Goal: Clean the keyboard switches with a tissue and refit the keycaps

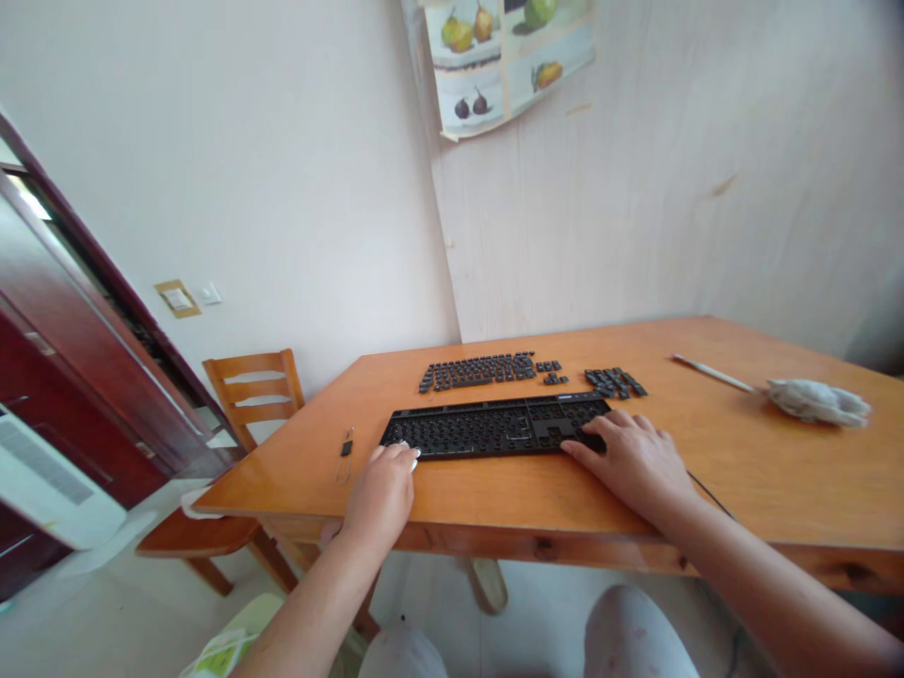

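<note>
A black keyboard base (480, 430) with its keycaps off lies near the table's front edge, its bare key sockets facing up. My left hand (381, 485) grips its near left corner, fingers closed; small white spots show at the fingertips. Over at the right end, my right hand (628, 457) holds the base with the thumb along the near edge and the fingers over the side. Behind the base, loose black keycaps (476, 370) are laid out in keyboard order. A separate block of number-pad keycaps (614, 381) sits to their right.
A small wire keycap puller (346, 450) with a black middle lies left of the base. To the right are a long thin brush or stick (713, 373) and a crumpled grey cloth (817, 402). A cable (710, 492) runs beside my right forearm. A wooden chair (258, 386) stands left.
</note>
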A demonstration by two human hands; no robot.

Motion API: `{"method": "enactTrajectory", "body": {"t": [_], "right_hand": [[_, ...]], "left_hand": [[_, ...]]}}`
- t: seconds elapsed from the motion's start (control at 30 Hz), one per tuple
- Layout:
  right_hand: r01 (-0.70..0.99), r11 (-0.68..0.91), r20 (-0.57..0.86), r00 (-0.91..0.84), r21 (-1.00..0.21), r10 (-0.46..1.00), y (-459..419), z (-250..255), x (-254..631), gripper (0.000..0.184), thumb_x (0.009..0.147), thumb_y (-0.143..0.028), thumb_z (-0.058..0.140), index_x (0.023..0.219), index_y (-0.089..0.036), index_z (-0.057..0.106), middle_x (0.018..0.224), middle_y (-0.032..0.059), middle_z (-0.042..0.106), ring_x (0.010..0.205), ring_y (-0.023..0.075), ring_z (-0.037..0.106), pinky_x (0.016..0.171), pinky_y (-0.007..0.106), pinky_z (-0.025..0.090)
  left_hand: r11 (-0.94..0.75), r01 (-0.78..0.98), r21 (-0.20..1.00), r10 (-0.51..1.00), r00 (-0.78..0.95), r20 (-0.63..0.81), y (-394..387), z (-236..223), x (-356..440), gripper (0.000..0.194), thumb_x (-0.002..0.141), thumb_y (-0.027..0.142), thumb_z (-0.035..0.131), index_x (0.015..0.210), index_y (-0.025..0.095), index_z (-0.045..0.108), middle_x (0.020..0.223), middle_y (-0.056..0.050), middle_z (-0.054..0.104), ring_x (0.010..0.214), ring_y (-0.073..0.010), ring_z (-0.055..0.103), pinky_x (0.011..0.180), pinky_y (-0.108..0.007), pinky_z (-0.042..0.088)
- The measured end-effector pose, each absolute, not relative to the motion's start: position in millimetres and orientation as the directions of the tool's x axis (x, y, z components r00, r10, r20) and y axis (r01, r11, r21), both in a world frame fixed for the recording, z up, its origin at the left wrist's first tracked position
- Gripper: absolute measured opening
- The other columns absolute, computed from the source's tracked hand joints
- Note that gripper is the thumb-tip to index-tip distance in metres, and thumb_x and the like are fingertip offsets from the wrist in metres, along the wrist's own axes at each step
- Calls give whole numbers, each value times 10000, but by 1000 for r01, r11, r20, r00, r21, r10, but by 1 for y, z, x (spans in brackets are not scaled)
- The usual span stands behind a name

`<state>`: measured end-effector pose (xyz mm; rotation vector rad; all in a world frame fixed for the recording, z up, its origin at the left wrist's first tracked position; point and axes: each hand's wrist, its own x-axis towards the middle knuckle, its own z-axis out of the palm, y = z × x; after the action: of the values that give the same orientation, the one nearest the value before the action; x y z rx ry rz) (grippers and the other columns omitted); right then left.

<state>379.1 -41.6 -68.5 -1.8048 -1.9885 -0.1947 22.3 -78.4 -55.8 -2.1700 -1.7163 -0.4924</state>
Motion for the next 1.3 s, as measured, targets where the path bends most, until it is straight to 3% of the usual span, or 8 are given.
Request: {"method": "enactTrajectory", "body": {"t": [0.33, 0.53, 0.73, 0.93, 1.1, 1.2, 1.3], "right_hand": [[969, 131, 406, -36, -209, 913, -44, -65, 376, 511, 893, -670, 469, 1040, -245, 711, 1106, 112, 657, 1048, 323, 556, 827, 429, 390], [964, 134, 402, -32, -229, 915, -44, -65, 375, 502, 889, -669, 484, 1034, -246, 712, 1101, 107, 652, 1049, 321, 549, 817, 423, 373], [962, 128, 409, -19, -242, 912, -46, -64, 374, 466, 886, -643, 518, 1015, -243, 717, 1061, 105, 657, 1028, 319, 553, 800, 419, 363], [961, 139, 427, -24, -240, 904, -47, -62, 372, 451, 890, -627, 527, 1008, -237, 720, 1032, 105, 657, 1017, 320, 556, 778, 413, 363], [960, 140, 428, -24, -242, 904, -46, -63, 373, 468, 885, -644, 519, 1004, -237, 718, 1026, 109, 654, 1005, 324, 555, 764, 412, 361], [959, 147, 430, -30, -241, 902, -46, -64, 374, 473, 889, -647, 509, 1000, -237, 716, 1033, 112, 656, 1007, 325, 554, 766, 413, 359], [960, 148, 433, -31, -238, 901, -45, -65, 374, 468, 890, -646, 506, 1003, -241, 714, 1043, 110, 656, 1011, 325, 554, 775, 417, 359]], "left_hand": [[-388, 921, 27, 822, 332, 463, -75, -61, 100, 339, 943, 121, 419, 1126, 142, 703, 1153, -115, 696, 1047, -245, 596, 997, -398, 476], [-501, 862, 72, 770, 407, 491, -74, -64, 134, 309, 945, 104, 426, 1039, 168, 713, 1114, -103, 708, 1030, -243, 606, 954, -412, 496], [-611, 748, 260, 727, 398, 560, -73, -62, 140, 343, 883, 49, 485, 1082, 208, 716, 1137, -45, 716, 1048, -201, 627, 970, -365, 500], [-480, 812, 333, 745, 177, 643, -59, -46, 86, 362, 880, 87, 442, 1069, 210, 725, 1146, -53, 716, 1086, -199, 642, 1002, -366, 490], [-242, 934, 262, 841, 67, 537, -44, -40, 35, 338, 853, 114, 450, 1023, 149, 739, 1069, -102, 733, 1023, -249, 667, 930, -387, 515], [-202, 955, 217, 877, 78, 475, -42, -47, 30, 352, 836, 88, 443, 1008, 139, 746, 1051, -115, 734, 957, -248, 680, 872, -380, 529], [-276, 941, 197, 857, 148, 493, -44, -56, 41, 363, 814, 57, 449, 993, 152, 749, 1048, -108, 731, 973, -245, 669, 904, -385, 513]]}}
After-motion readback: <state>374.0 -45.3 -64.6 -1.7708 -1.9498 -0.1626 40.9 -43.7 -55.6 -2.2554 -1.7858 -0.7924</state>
